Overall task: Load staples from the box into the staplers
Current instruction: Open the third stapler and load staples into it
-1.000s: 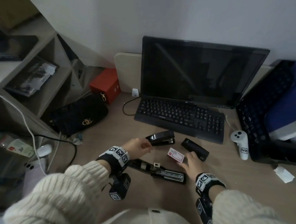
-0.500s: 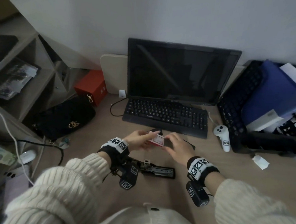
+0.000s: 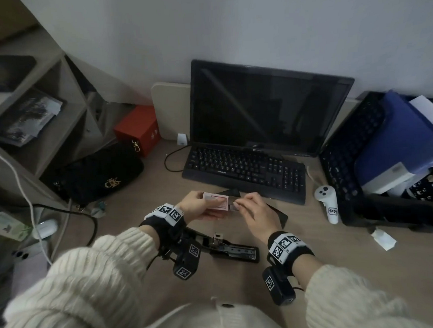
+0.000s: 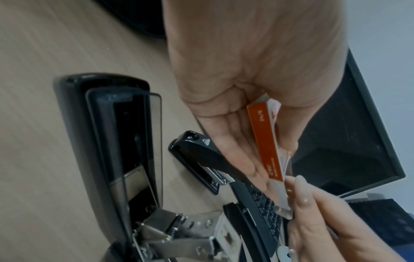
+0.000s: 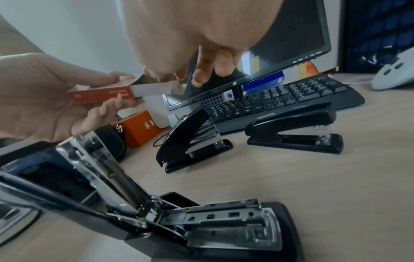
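Observation:
My left hand (image 3: 206,207) holds a small red and white staple box (image 3: 216,201) above the desk, thumb on top and fingers under it. My right hand (image 3: 236,206) pinches the box's white inner tray (image 5: 152,88), which sticks partly out of the red sleeve (image 5: 100,94). Below the hands a large black stapler (image 3: 232,250) lies flipped wide open, its metal staple channel (image 5: 215,218) bare. Two smaller black staplers stand shut near the keyboard: one (image 5: 190,140) to the left, one (image 5: 295,132) to the right. The hands partly hide both in the head view.
A black keyboard (image 3: 246,169) and dark monitor (image 3: 265,105) stand behind the staplers. A white controller (image 3: 328,202) and a black crate (image 3: 348,140) with a blue folder are at right. A black handbag (image 3: 102,176), a red box (image 3: 137,129) and shelves are at left.
The staple box came up off the desk into my left hand. My right hand moved from the desk to the box's end and drew the inner tray partly out.

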